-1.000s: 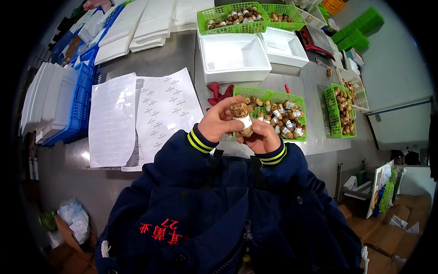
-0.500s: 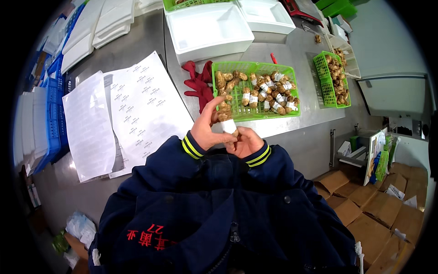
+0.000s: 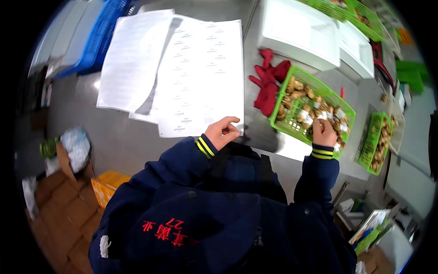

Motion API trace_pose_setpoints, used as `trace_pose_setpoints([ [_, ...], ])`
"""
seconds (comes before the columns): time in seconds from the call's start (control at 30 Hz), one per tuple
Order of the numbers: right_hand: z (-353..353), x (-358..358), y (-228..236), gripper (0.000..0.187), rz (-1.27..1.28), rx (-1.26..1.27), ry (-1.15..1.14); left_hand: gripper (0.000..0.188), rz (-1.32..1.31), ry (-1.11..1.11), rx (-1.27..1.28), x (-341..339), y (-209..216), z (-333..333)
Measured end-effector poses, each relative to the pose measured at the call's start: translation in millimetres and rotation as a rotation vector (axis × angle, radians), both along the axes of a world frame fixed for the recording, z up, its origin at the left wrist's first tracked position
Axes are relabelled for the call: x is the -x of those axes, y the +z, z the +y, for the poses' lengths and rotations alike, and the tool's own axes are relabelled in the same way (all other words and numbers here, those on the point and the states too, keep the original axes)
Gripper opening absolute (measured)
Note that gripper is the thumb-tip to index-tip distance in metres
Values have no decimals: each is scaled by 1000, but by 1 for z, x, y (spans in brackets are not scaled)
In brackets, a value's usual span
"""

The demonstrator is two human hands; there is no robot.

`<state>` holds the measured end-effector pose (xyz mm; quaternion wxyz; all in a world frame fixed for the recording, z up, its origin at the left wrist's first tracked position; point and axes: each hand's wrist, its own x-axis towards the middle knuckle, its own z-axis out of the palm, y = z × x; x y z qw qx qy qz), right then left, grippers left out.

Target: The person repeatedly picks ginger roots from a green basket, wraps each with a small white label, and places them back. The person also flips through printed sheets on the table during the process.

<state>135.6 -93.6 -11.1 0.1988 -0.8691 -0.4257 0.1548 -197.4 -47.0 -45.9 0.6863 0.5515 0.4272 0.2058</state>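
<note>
My right hand [image 3: 324, 134] reaches down into a green plastic basket [image 3: 289, 129], its fingers together around a mushroom with a white label [image 3: 322, 114]; the fingertips are partly hidden. Several stubby brown mushrooms with white paper bands lie around it, and unlabelled mushrooms [image 3: 297, 86] fill the basket's left part. My left hand [image 3: 222, 132] hovers by the lower right corner of a white label sheet [image 3: 200, 82], fingers bent and thumb apart, with nothing visible in it. Whether it touches the sheet, I cannot tell.
Red gloves [image 3: 268, 82] lie left of the basket. White foam boxes [image 3: 296, 34] stand behind it. A second white sheet [image 3: 132, 59] overlaps the label sheet. Another green basket of mushrooms [image 3: 378, 142] is at the right, and a blue crate [image 3: 98, 43] at the far left.
My hands have parted from the labelled mushroom they held together. The right went into the basket, the left moved over to the label sheet. The view has swung left.
</note>
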Motion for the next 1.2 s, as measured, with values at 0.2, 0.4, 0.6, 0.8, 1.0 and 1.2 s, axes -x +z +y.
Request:
trace_pose_setpoints([
  [0.2,34,140,-1,19,597,-47,625,36,505,577,-398,84,-51,4],
  [0.4,36,200,-26,18,740,32,780,58,1102,717,-354,183,-55,-5],
  [0.6,36,231,-38,22,739,-35,851,24,88,860,486,184,-55,-31],
  [0.8,48,272,-2,16,739,-171,936,19,-66,716,197,148,8,-28],
  [1.0,66,291,9,15,508,-528,1109,14,-100,684,-118,121,35,-24],
  [1.2,72,284,14,14,384,-585,1119,14,120,628,-360,106,42,-20],
])
